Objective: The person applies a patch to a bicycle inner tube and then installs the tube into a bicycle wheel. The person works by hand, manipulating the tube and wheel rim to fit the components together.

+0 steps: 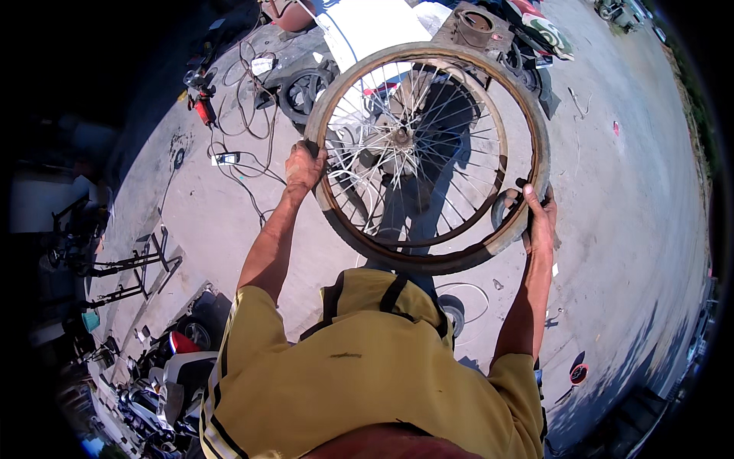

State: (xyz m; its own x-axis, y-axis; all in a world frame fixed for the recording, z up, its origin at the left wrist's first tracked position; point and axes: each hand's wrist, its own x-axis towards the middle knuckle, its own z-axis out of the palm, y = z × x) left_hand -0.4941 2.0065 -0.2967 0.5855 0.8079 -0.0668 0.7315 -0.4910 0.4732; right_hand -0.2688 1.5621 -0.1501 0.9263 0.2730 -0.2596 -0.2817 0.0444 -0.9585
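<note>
Because the tyre is a broad rubber ring around a metal rim, the pair should feel fairly heavy, the rubber springy but tough and the dust perhaps a little slick. The best hold is probably on opposite sides of the tyre, clear of the thin spokes. The left hand is closed round its left edge; the right hand clasps the lower right, thumb on the near face. The tyre is held up before the person, above the concrete ground. It looks grey-brown and worn, with a rusty inner edge and a gap beside the rim at right; whether the left side is seated is hard to tell.
</note>
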